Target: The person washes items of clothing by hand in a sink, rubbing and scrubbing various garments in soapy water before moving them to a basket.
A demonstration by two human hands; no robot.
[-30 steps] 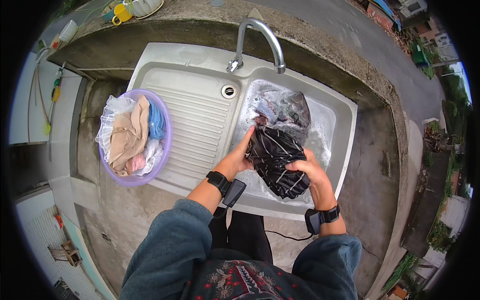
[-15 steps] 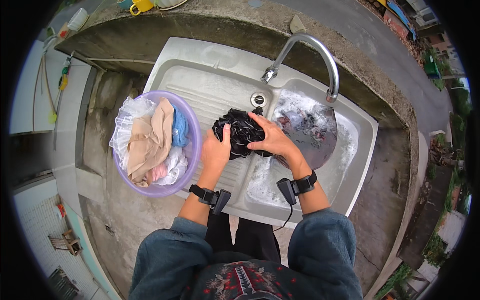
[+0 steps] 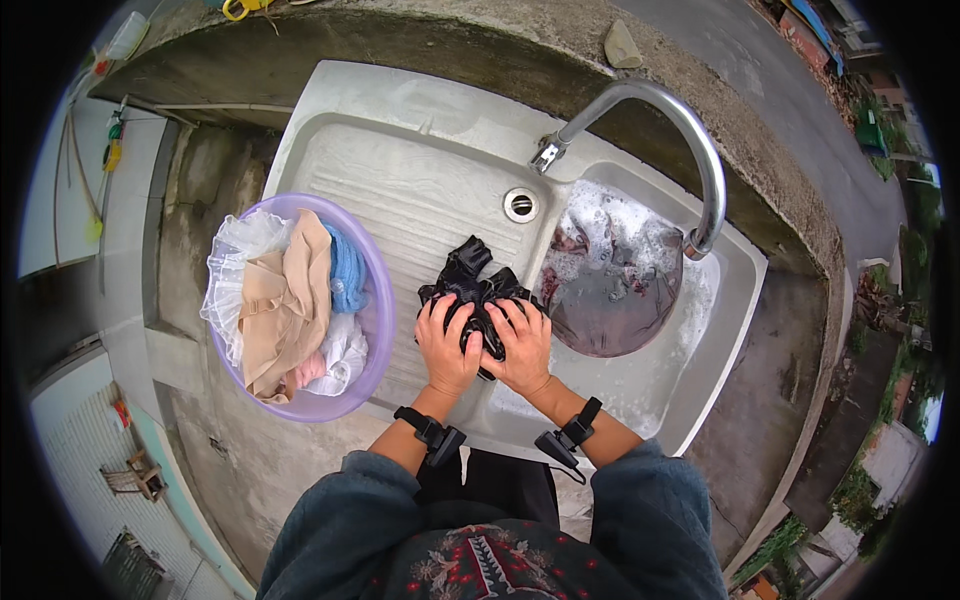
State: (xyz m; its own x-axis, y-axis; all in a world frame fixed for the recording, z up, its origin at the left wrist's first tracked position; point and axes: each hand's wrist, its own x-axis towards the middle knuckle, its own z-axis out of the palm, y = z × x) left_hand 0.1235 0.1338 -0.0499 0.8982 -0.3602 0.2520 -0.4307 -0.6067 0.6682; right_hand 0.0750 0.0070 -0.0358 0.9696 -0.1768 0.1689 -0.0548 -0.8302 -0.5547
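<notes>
Together, the left hand and right hand, half-open and curved, hold a bunched black cloth down on the ribbed drainboard beside the soapy basin; the cloth's exact shape is hard to tell.

Head-worn, the left of two side-by-side fisheyes; looking steeply down from near above at left hand, right hand and sink; wide, upright, unmirrored.
</notes>
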